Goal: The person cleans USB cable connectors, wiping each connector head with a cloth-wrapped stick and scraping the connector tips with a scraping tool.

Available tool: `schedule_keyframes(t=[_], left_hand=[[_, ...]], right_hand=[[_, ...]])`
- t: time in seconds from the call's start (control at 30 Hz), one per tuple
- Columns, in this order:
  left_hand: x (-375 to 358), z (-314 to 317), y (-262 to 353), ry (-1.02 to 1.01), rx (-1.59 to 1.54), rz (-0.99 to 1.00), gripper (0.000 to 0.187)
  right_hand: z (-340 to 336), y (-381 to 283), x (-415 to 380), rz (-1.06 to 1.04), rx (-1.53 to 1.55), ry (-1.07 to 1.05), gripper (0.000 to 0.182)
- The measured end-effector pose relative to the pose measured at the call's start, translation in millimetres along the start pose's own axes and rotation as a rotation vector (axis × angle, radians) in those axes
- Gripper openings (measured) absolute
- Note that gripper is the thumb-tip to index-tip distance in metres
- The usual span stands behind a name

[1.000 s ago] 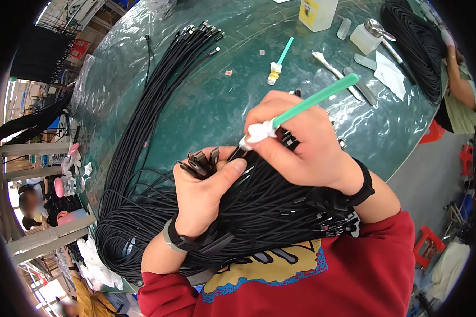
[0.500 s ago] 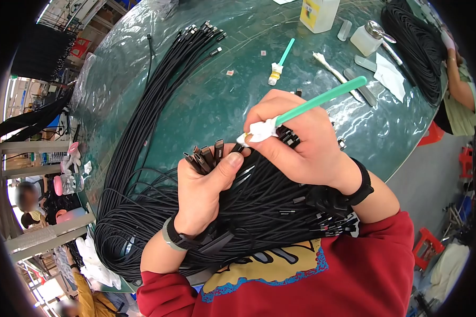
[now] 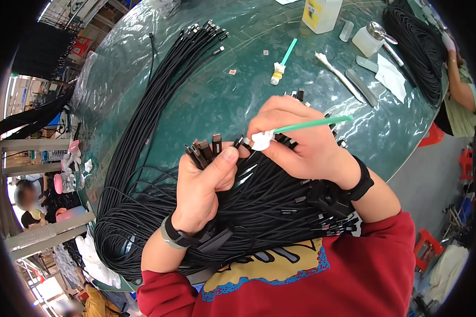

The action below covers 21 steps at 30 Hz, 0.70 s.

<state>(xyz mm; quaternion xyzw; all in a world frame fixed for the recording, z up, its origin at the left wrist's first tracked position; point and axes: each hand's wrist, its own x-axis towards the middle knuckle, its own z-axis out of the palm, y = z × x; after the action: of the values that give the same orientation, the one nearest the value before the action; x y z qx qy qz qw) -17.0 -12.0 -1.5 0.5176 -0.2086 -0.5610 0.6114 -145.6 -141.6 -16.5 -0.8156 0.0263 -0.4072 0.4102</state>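
Several black cable connectors (image 3: 203, 150) stand up out of my left hand (image 3: 203, 182), whose fingers are wrapped round them. One more connector (image 3: 241, 141) points toward my right hand from beside the left fingertips. My right hand (image 3: 299, 137) pinches a green stick (image 3: 317, 124) with white cloth (image 3: 262, 140) wrapped round its end; the cloth is close to that connector. Under both hands lies a large bundle of black cables (image 3: 248, 211). A longer bundle (image 3: 148, 105) runs up the left side of the green table (image 3: 195, 105), with its connectors at the top.
Beyond my hands lie a second wrapped green stick (image 3: 284, 61), a white rolled cloth (image 3: 338, 76), a grey tool (image 3: 361, 87), a metal-topped bottle (image 3: 367, 39) and a yellow-labelled container (image 3: 321, 15). Coiled cables (image 3: 415, 50) and a person's arm (image 3: 456, 79) are at the right.
The green stick has tilted flatter, its free end lower. The white cloth has shifted slightly right, away from the connector. My right hand has moved down a little at the knuckles.
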Motion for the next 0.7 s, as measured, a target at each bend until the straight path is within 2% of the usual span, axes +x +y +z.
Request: schedule_keyframes(t=[0.07, 0.2, 0.33, 0.43, 0.53, 0.63, 0.7], left_hand=[[0, 0, 1, -0.007, 0.024, -0.009, 0.021], [0, -1, 0, -0.024, 0.008, -0.015, 0.023], [-1, 1, 3, -0.035, 0.008, -0.017, 0.025], [-1, 0, 4, -0.035, 0.018, -0.031, 0.027], [1, -1, 3, -0.048, 0.034, -0.069, 0.029], [3, -9, 5, -0.172, -0.177, -0.149, 0.031], [4, -9, 6, -0.176, -0.171, -0.156, 0.031]], right_hand=[[0, 1, 0, 0.013, -0.040, -0.033, 0.011], [2, -3, 4, -0.057, -0.027, 0.030, 0.012], [-1, 5, 0, -0.042, -0.157, -0.109, 0.012], [-3, 2, 4, -0.055, -0.075, 0.035, 0.012], [4, 0, 6, -0.071, -0.011, 0.052, 0.011], [4, 2, 2, -0.065, -0.002, 0.048, 0.011], [3, 5, 1, -0.040, -0.053, -0.001, 0.010]])
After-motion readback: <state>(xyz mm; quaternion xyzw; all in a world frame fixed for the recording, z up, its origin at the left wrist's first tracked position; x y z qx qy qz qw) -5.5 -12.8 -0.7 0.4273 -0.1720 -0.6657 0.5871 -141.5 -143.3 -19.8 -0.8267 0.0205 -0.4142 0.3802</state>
